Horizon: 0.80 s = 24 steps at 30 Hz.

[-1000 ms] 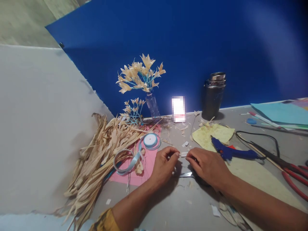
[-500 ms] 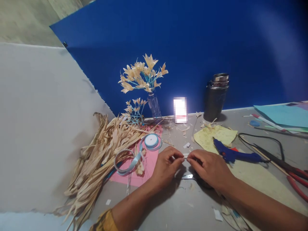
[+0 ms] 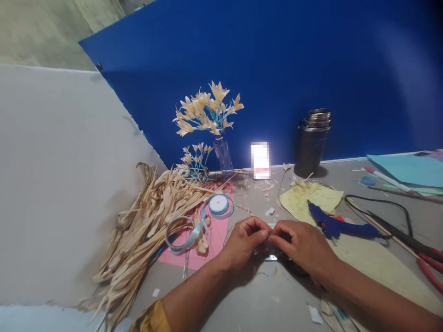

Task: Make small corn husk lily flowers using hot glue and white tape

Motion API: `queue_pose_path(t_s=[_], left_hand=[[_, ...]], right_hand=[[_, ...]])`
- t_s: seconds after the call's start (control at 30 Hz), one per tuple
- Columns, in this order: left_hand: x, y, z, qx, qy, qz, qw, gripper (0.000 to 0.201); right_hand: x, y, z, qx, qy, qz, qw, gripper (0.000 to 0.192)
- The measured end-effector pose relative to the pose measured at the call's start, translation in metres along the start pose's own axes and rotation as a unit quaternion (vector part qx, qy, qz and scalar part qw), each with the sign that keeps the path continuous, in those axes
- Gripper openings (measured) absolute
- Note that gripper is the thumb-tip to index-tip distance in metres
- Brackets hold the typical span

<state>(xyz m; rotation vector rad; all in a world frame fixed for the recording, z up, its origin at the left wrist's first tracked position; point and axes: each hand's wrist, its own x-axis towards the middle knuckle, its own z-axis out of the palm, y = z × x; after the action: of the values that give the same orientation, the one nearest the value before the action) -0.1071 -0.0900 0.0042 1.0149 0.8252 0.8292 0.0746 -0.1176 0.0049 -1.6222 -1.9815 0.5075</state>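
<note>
- I see my left hand [image 3: 246,240] and right hand [image 3: 300,243] meeting fingertip to fingertip just above the counter [image 3: 263,299], in front of me and at the middle of the view.
- Each grip is narrow: thumb and forefinger of both hands pinch a small pale strip [image 3: 271,226], of which only a sliver shows between the fingertips. I cannot tell its material.
- I judge the step in hand to be fine work on that strip, rolling or folding it. It calls for light, even pressure from both pinches, so the strip neither tears nor slips.
- I keep the wrists low and close to the counter for steadiness.
- A metal blade [image 3: 271,257] lies on the counter directly beneath the hands; I keep my fingers above it.
- The blue glue gun [image 3: 341,226] lies just beside the right hand, with its cable [image 3: 387,203] running behind it.
- The ribbon spool [image 3: 218,204] and the dried husks [image 3: 148,221] lie to the left, well apart from the pinch.
</note>
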Motion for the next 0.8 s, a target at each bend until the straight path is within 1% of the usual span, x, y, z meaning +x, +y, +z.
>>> queue_pose_path(t_s=[0.03, 0.1, 0.2, 0.33, 0.43, 0.5, 0.67, 0.8], left_hand=[[0.000, 0.000, 0.000, 0.000, 0.007, 0.002, 1.000, 0.034], [0.001, 0.000, 0.001, 0.012, 0.023, 0.018, 1.000, 0.032], [0.001, 0.002, 0.001, 0.059, 0.035, 0.036, 0.997, 0.027], [0.001, 0.002, 0.001, 0.092, 0.030, 0.054, 0.994, 0.021], [0.000, 0.000, 0.001, 0.105, 0.019, 0.061, 0.992, 0.021], [-0.001, 0.000, 0.001, 0.114, 0.015, 0.060, 0.992, 0.020], [-0.002, 0.003, -0.001, 0.137, 0.003, 0.062, 0.989, 0.015], [-0.001, 0.008, -0.002, 0.124, 0.021, 0.059, 0.990, 0.015]], right_hand=[[0.000, 0.000, 0.000, -0.008, 0.004, 0.003, 1.000, 0.021], [0.000, -0.001, -0.001, 0.009, 0.010, -0.001, 1.000, 0.019], [0.002, -0.002, -0.003, 0.080, 0.009, -0.002, 0.997, 0.017], [0.004, -0.003, -0.006, 0.189, -0.023, 0.013, 0.982, 0.025], [0.005, -0.003, -0.008, 0.234, -0.045, 0.012, 0.971, 0.026], [0.006, -0.003, -0.009, 0.234, -0.050, 0.008, 0.971, 0.024], [0.006, -0.004, -0.012, 0.196, -0.062, -0.005, 0.979, 0.023], [0.005, -0.005, -0.011, 0.199, -0.073, 0.001, 0.977, 0.022]])
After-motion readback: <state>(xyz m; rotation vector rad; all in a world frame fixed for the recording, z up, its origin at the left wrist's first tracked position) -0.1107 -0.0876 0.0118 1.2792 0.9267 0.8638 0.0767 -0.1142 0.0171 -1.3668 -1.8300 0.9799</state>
